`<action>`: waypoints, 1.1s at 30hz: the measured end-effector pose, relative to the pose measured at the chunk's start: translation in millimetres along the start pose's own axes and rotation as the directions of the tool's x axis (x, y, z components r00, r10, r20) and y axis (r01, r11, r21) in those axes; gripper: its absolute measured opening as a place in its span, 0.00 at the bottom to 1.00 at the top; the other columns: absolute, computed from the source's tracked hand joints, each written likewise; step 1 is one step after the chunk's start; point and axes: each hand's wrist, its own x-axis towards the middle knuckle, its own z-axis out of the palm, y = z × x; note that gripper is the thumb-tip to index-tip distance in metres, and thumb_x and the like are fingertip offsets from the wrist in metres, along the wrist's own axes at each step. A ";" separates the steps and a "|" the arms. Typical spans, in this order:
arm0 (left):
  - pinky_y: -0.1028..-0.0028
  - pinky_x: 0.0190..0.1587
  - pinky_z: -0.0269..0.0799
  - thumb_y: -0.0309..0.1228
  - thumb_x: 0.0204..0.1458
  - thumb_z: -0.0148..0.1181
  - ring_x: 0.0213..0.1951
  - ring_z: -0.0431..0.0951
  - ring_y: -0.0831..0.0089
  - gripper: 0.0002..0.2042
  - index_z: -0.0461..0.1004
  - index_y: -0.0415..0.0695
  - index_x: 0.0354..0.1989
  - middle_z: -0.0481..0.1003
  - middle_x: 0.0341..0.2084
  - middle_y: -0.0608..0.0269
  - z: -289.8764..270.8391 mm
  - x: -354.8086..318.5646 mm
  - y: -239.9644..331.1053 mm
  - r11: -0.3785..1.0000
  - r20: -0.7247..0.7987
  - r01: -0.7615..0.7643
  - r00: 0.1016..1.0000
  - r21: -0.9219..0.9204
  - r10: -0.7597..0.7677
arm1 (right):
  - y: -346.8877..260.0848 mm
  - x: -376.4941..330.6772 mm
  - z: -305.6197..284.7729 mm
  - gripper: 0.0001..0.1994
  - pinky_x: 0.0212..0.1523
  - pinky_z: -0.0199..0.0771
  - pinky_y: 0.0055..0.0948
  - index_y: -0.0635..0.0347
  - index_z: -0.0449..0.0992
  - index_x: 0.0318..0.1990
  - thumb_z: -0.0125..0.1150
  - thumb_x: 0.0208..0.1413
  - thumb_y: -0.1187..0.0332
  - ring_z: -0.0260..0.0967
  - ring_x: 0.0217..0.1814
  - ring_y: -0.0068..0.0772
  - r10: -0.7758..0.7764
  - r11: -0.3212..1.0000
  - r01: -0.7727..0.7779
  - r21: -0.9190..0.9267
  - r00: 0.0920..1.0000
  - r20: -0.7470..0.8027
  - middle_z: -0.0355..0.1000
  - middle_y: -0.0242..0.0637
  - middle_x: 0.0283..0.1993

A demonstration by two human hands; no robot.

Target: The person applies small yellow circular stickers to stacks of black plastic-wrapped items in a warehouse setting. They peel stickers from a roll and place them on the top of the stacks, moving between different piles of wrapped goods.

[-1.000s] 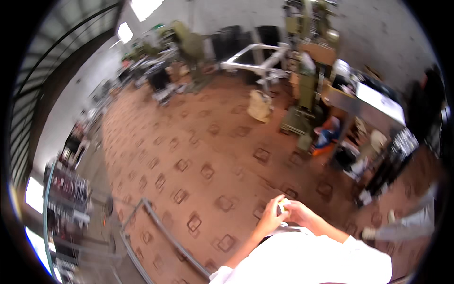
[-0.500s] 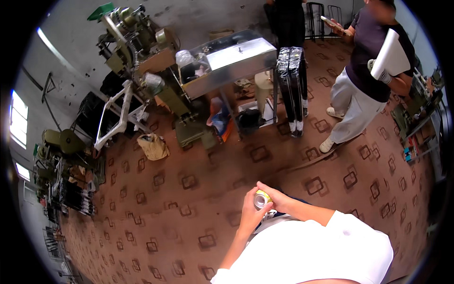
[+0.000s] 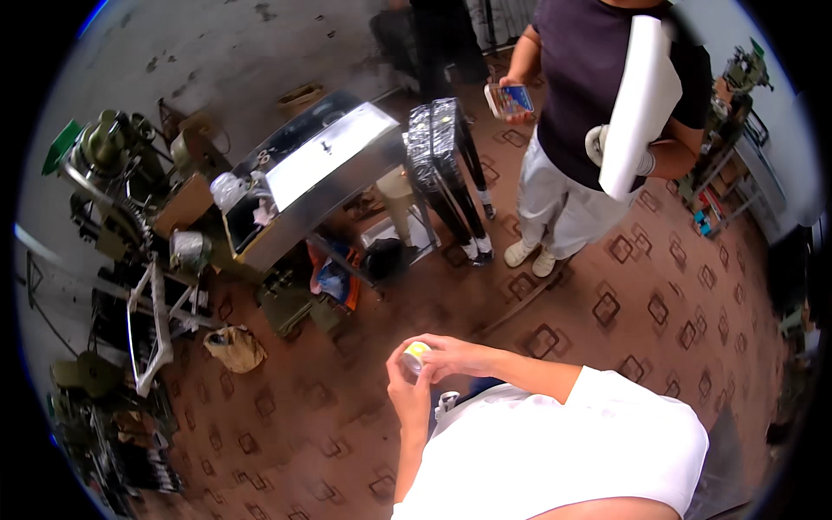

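1. Can, yellow and silver: between both hands, before the white shirt; contents cannot be told.
2. Left hand: fingers curled partway, wrapped about the can's near side.
3. Right hand: partly closed, gripping the can from the opposite side. The paired hold presumably steadies a small, smooth, round object.
4. Table, grey, raised sides: carries a crumpled plastic bag; the sides presumably stop loose pieces sliding off.
5. Cloth bag, tan: on the patterned carpet, near a white frame; contents not visible.
6. Co-worker: phone in one hand, white sheet held against the body, probably to keep the phone hand free.
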 end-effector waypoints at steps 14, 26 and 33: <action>0.76 0.41 0.69 0.30 0.51 0.56 0.36 0.74 0.70 0.24 0.54 0.38 0.54 0.74 0.33 0.51 -117.8 134.5 -22.7 0.996 0.044 -0.015 0.999 0.085 0.012 | -34.8 173.8 30.9 0.19 0.37 0.69 0.17 0.61 0.65 0.49 0.55 0.54 0.60 0.68 0.35 0.19 -0.030 0.999 0.029 -0.040 0.998 -0.046 0.69 0.33 0.37; 0.76 0.36 0.69 0.24 0.51 0.53 0.30 0.75 0.72 0.22 0.54 0.38 0.53 0.74 0.25 0.56 -237.9 280.4 -22.4 0.965 0.110 -0.205 0.976 0.164 0.189 | -86.9 341.4 69.6 0.19 0.40 0.68 0.21 0.64 0.64 0.46 0.60 0.49 0.65 0.67 0.41 0.21 -0.360 0.930 0.319 -0.183 0.891 -0.276 0.68 0.34 0.42; 0.75 0.43 0.67 0.23 0.51 0.51 0.39 0.74 0.70 0.15 0.63 0.38 0.47 0.74 0.35 0.56 -247.8 356.2 -19.1 0.970 0.060 -0.205 0.978 0.132 0.199 | -179.7 424.3 21.7 0.19 0.31 0.67 0.18 0.62 0.64 0.45 0.62 0.45 0.70 0.67 0.34 0.20 -0.388 0.826 0.204 -0.526 0.882 -0.267 0.69 0.32 0.35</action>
